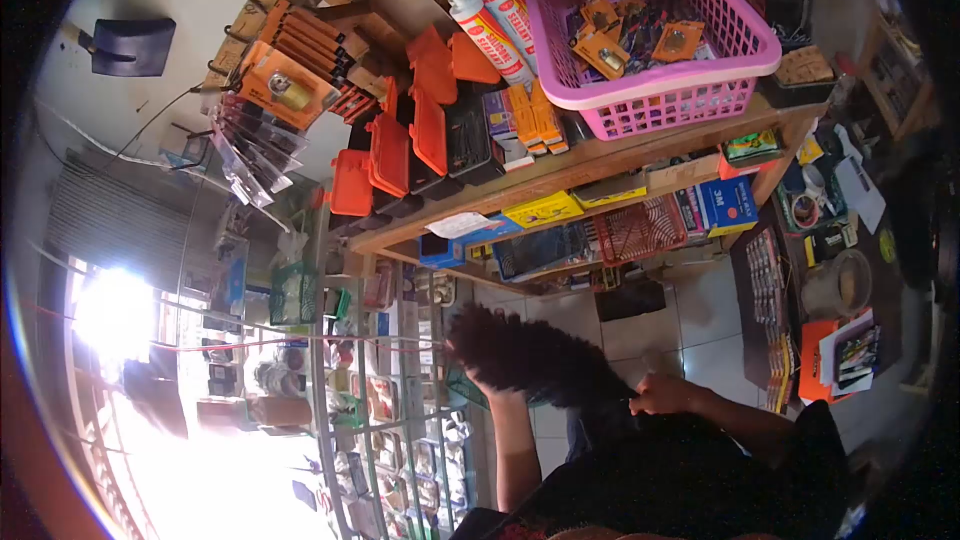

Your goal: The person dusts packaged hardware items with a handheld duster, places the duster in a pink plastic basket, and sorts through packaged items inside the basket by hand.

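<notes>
A dark, fluffy feather duster [530, 352] stretches between my two hands in the lower middle of the view. My left hand [492, 390] is at its upper left end, with the fingers mostly hidden behind the dark feathers. At the duster's narrow right end, my right hand [660, 395] is closed round it. Both hands are in front of my dark clothing, below the wooden shelf [560, 180].
A pink basket [655, 90] of packaged padlocks, silicone tubes [490, 35] and orange cases [388, 155] stand on the shelf. Packaged padlocks [288, 90] hang upper left. A metal rack [385, 430] stands lower left, a dark table [870, 280] at right.
</notes>
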Action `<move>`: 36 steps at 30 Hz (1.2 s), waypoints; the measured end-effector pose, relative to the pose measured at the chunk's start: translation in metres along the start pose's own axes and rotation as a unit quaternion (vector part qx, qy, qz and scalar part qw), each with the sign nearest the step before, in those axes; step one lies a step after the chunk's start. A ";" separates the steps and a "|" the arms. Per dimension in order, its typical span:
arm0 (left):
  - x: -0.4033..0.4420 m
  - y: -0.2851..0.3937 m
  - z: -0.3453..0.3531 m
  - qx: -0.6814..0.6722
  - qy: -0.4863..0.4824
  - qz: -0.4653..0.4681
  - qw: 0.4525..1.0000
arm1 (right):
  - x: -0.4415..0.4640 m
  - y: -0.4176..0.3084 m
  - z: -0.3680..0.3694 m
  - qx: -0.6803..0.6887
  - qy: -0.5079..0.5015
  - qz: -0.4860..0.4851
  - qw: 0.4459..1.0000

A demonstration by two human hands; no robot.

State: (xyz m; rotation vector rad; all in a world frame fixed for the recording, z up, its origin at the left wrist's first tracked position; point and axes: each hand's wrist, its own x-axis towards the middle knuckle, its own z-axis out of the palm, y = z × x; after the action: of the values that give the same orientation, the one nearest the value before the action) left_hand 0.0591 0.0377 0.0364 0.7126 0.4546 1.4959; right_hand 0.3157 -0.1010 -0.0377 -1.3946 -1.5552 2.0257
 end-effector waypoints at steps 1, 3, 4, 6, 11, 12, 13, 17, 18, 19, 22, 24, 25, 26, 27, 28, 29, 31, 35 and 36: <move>0.001 0.006 0.007 -0.002 0.043 -0.014 0.999 | 0.002 -0.003 0.004 -0.002 -0.002 0.006 1.000; 0.003 0.014 0.015 -0.008 0.132 -0.037 0.991 | 0.014 0.003 0.003 0.058 -0.027 0.057 0.996; 0.000 0.017 0.016 -0.024 0.180 -0.055 0.982 | 0.015 -0.002 -0.001 0.050 -0.027 0.047 0.997; -0.003 0.019 0.007 -0.064 0.203 -0.074 0.974 | 0.017 -0.013 -0.002 0.065 -0.001 0.023 0.998; 0.010 0.025 0.002 -0.111 0.162 -0.085 0.977 | 0.025 -0.039 -0.004 0.046 0.005 0.057 0.997; 0.013 0.032 -0.004 -0.134 0.145 -0.085 0.977 | 0.029 -0.047 0.004 0.059 0.004 0.036 0.998; 0.018 0.037 -0.009 -0.155 0.130 -0.084 0.976 | 0.032 -0.056 0.008 0.072 0.000 0.015 0.997; 0.042 0.059 -0.043 -0.112 0.108 -0.082 0.984 | 0.051 -0.089 0.024 0.091 -0.007 -0.009 0.996; 0.045 0.066 -0.044 -0.110 0.106 -0.080 0.985 | 0.053 -0.098 0.020 0.028 -0.040 -0.029 0.998; 0.050 0.074 -0.043 -0.107 0.102 -0.078 0.986 | 0.058 -0.102 0.021 0.022 -0.031 -0.031 0.999; 0.068 0.081 -0.050 -0.134 0.091 -0.092 0.983 | 0.075 -0.105 0.026 -0.002 -0.004 -0.023 1.000; 0.074 0.078 -0.062 -0.143 0.114 -0.137 0.974 | 0.063 -0.124 0.029 0.010 0.051 -0.043 0.998; 0.076 0.075 -0.068 -0.137 0.139 -0.174 0.965 | 0.054 -0.139 0.031 0.017 0.077 -0.052 0.996; 0.076 0.074 -0.070 -0.129 0.163 -0.211 0.955 | 0.048 -0.145 0.034 -0.001 0.129 -0.026 0.991; 0.078 0.074 -0.063 -0.107 0.180 -0.231 0.950 | 0.045 -0.136 0.035 -0.030 0.155 -0.018 0.987; 0.083 0.071 -0.053 -0.082 0.194 -0.250 0.945 | 0.047 -0.118 0.034 -0.058 0.181 -0.015 0.982; 0.089 0.068 -0.045 -0.056 0.208 -0.267 0.939 | 0.050 -0.110 0.031 -0.086 0.207 -0.013 0.975; 0.101 0.057 -0.034 -0.105 0.148 -0.314 0.932 | 0.044 -0.121 0.035 0.014 0.211 -0.027 0.977; 0.106 0.046 -0.029 -0.160 0.066 -0.370 0.913 | 0.043 -0.126 0.044 0.062 0.223 -0.036 0.972; 0.111 0.044 -0.026 -0.168 0.046 -0.371 0.912 | 0.051 -0.117 0.040 0.055 0.226 -0.005 0.973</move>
State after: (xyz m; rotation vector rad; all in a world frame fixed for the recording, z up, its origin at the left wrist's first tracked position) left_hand 0.0149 0.1481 0.0643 0.1508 0.4548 0.8478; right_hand 0.2179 -0.0443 0.0333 -1.6518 -1.2309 1.6059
